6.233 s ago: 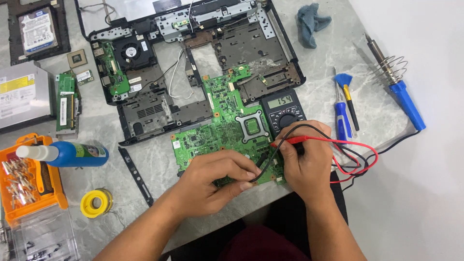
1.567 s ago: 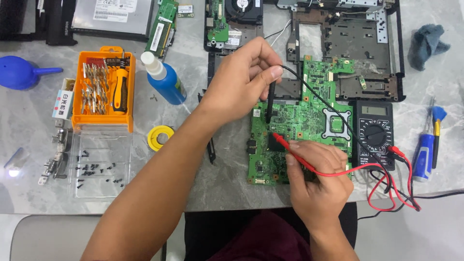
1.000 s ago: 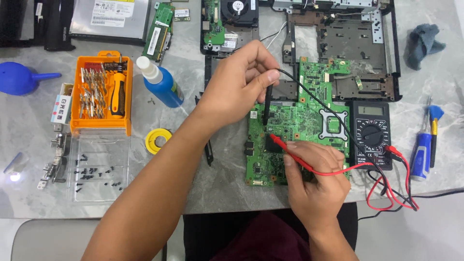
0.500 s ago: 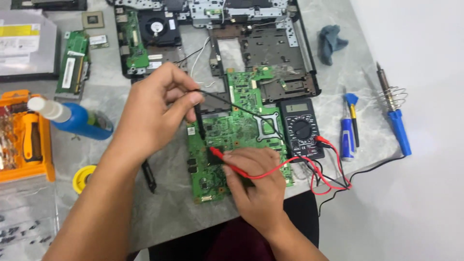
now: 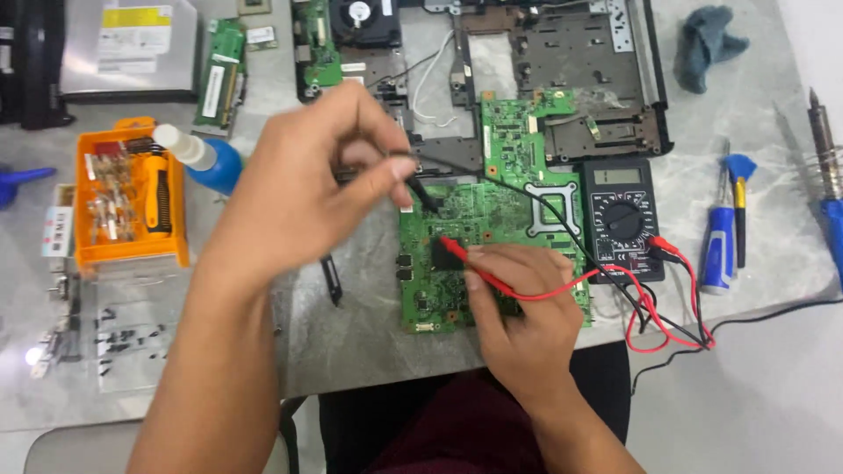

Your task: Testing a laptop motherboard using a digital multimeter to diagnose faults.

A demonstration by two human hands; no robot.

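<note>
Both probes are down on the green motherboard (image 5: 492,254), which lies flat on the grey surface (image 5: 351,342) just in front of the stripped laptop chassis (image 5: 562,79). The left hand (image 5: 299,184) has its grip pinched on the black probe (image 5: 426,195), tip angled onto the board's upper left area; the right hand (image 5: 518,307) has its grip pressed around the red probe (image 5: 465,259), whose tip sits on or right at a dark chip near the board's middle. Red and black leads trail off to the black multimeter (image 5: 622,219), lying beside the board's right edge; its display is too small to read. By the look of it the teardown is done: the board is out of the case, loose screws sit in a clear tray (image 5: 123,338), and the orange bit case (image 5: 127,197) lies open at the left. The testing looks to be mid-stream, with plenty of the board not covered by these two contact points. The blue-handled screwdrivers (image 5: 724,237) and the soldering iron (image 5: 825,175) lie untouched at the right, so any repair work appears not yet begun.
</note>
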